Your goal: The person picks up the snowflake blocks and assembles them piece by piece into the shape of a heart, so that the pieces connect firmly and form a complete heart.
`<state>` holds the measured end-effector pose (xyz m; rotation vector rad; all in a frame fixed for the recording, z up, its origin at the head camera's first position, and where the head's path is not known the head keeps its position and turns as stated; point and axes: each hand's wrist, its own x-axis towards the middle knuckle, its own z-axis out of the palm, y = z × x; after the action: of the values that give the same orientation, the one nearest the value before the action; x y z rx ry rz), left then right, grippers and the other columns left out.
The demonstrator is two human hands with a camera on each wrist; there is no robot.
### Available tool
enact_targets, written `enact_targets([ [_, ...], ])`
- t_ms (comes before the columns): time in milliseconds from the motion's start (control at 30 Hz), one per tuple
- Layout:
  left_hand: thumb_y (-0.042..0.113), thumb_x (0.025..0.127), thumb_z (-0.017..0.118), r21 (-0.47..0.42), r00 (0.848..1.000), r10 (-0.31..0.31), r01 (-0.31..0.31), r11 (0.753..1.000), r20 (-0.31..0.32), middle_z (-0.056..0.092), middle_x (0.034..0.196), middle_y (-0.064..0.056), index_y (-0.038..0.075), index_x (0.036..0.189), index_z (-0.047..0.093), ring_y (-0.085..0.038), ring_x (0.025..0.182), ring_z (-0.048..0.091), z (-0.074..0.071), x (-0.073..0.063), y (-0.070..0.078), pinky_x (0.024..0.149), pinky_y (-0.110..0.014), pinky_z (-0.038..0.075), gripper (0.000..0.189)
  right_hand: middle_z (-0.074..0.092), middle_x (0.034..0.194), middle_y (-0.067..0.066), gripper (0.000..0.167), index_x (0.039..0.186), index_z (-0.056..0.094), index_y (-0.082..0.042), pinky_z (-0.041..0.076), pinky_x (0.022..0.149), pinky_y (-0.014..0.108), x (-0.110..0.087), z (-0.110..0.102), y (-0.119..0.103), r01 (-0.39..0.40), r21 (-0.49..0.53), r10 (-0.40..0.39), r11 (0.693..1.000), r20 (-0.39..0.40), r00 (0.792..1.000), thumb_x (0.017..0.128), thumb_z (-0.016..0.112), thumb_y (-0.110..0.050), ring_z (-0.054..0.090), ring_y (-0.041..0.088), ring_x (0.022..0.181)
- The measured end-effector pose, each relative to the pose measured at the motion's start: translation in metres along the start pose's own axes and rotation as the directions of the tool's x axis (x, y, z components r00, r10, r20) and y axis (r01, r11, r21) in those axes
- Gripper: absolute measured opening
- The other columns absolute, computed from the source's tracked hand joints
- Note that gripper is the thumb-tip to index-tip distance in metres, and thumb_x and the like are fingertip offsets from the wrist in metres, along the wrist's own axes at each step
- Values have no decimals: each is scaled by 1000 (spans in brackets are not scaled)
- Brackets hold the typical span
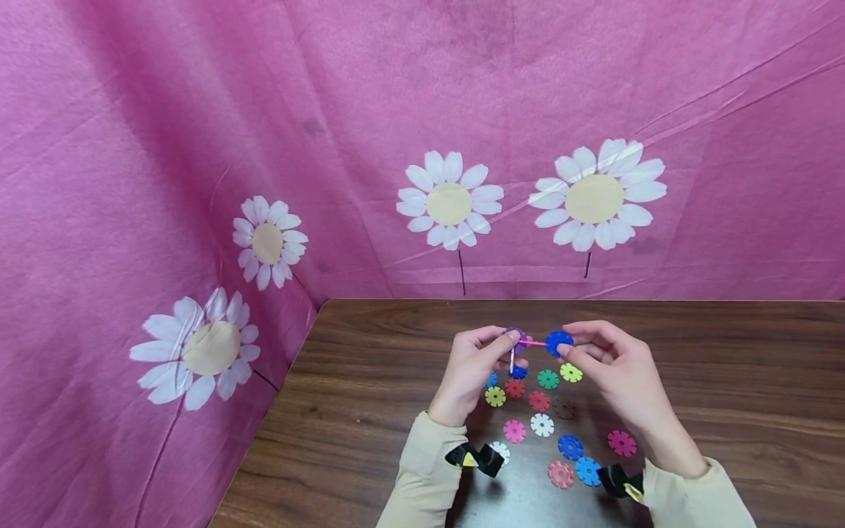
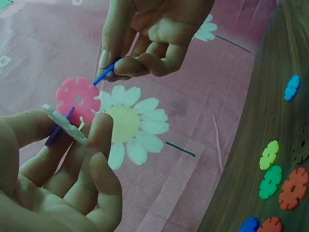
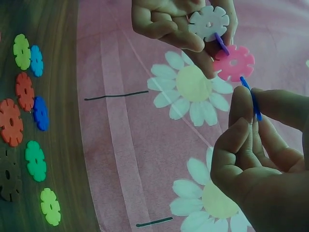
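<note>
My left hand (image 1: 470, 370) pinches a small chain of notched plastic discs above the table. In the right wrist view the chain shows a white disc (image 3: 202, 26), a purple disc (image 3: 221, 44) slotted crosswise to it, and a pink disc (image 3: 240, 70) at the end. Between thumb and fingertips, my right hand (image 1: 623, 370) pinches a blue disc (image 1: 558, 343). That blue disc stands edge-on to the pink one, its rim right at the pink rim. The fingers of the left hand partly cover the white and purple discs.
Loose notched discs lie spread on the brown wooden table (image 1: 370, 440) below the hands, among them a green disc (image 1: 548, 379), a pink disc (image 1: 622, 443) and a light blue disc (image 1: 587, 471). Behind the table hangs a pink cloth (image 1: 356, 147) with white flowers.
</note>
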<state>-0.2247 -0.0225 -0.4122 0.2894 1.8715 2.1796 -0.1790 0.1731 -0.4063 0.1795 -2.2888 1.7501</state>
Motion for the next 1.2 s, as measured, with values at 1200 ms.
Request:
enact_targets([
  [1200, 17, 89, 69, 22, 999, 28, -27, 999, -44, 69, 92, -31, -6, 99, 73, -11, 77, 71, 3, 1, -3, 72, -24, 54, 26, 71, 80, -12, 25, 112, 61, 4, 55, 63, 17, -2, 7, 1, -9, 9, 9, 1000, -43, 999, 93, 63, -13, 72, 8, 72],
])
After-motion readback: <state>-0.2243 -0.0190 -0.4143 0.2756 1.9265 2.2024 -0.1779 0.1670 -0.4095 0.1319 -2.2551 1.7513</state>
